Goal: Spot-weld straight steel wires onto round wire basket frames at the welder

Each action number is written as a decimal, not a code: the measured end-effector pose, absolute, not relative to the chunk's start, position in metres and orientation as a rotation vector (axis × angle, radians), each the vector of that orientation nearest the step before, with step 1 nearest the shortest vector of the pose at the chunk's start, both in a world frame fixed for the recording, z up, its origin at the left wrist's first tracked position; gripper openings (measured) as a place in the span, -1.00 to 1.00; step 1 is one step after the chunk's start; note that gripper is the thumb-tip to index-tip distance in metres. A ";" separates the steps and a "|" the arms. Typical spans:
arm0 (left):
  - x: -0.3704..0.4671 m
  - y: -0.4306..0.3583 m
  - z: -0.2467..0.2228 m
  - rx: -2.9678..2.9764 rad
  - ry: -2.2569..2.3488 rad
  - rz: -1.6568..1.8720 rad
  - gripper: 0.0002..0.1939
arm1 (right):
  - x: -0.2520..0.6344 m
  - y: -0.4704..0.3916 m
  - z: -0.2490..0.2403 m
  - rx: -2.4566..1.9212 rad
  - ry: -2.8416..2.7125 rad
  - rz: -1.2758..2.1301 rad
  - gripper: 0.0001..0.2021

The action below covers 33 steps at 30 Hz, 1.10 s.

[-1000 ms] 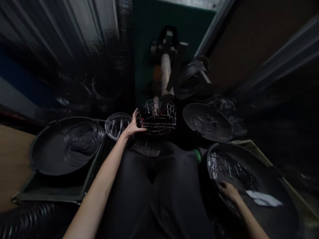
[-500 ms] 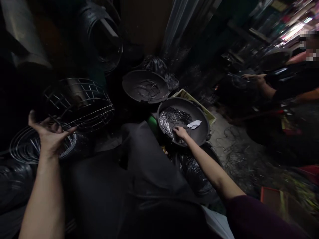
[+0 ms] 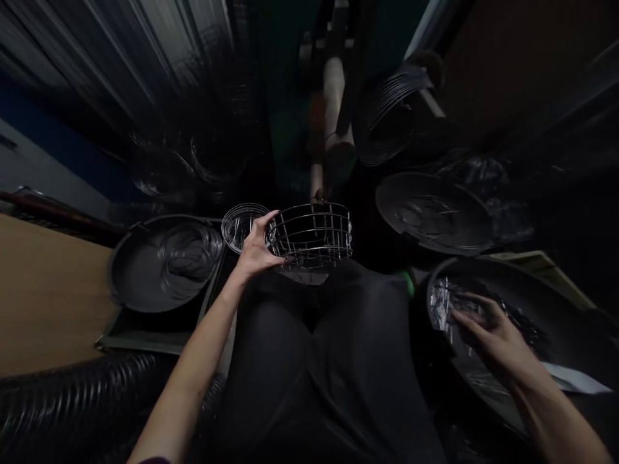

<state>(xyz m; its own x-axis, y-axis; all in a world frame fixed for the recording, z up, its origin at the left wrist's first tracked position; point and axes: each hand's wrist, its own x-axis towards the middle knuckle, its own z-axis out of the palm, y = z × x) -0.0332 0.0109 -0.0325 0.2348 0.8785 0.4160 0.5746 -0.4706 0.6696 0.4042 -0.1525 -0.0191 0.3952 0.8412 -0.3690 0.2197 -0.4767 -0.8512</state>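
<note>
My left hand (image 3: 258, 248) grips the left side of a round wire basket (image 3: 314, 235), with the thumb near its lower edge and fingers at its upper edge. The basket stands beneath the machine's rod (image 3: 316, 177). Over the right-hand pan (image 3: 575, 322), my right hand (image 3: 488, 325) is bent with its fingers close together above short metal wires (image 3: 441, 303). What those fingers hold, if anything, is too dark and blurred to make out. A white paper piece (image 3: 575, 379) lies by the right wrist.
Stacked wire rings (image 3: 239, 225) stand just left of the basket. A left pan (image 3: 138, 274) holds coiled wire, and another pan (image 3: 406, 193) is at the right. Coiled wire (image 3: 389, 109) hangs behind. A wooden board (image 3: 53, 290) stands at far left.
The view has swung left. My left hand, earlier spread apart beside the basket, has closed on it. My right hand has lifted somewhat from the wires in the pan.
</note>
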 end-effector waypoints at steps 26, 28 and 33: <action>0.005 0.029 0.001 2.316 1.271 0.813 -0.25 | 0.232 -0.006 0.024 -1.271 -2.684 -0.214 -0.72; 0.004 0.036 0.000 2.312 1.264 0.828 -0.24 | 0.231 0.000 0.028 -1.260 -2.679 -0.256 -0.73; 0.002 0.048 0.001 2.285 1.274 0.860 -0.23 | 0.228 0.010 0.035 -1.281 -2.678 -0.267 -0.73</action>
<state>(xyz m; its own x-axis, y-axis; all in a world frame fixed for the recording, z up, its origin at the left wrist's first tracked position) 0.0023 0.0484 0.0012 0.3999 0.8573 0.3243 0.6209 -0.5136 0.5922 0.2282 0.0099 0.0349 -0.6198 0.7531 0.2208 0.7818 0.6168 0.0910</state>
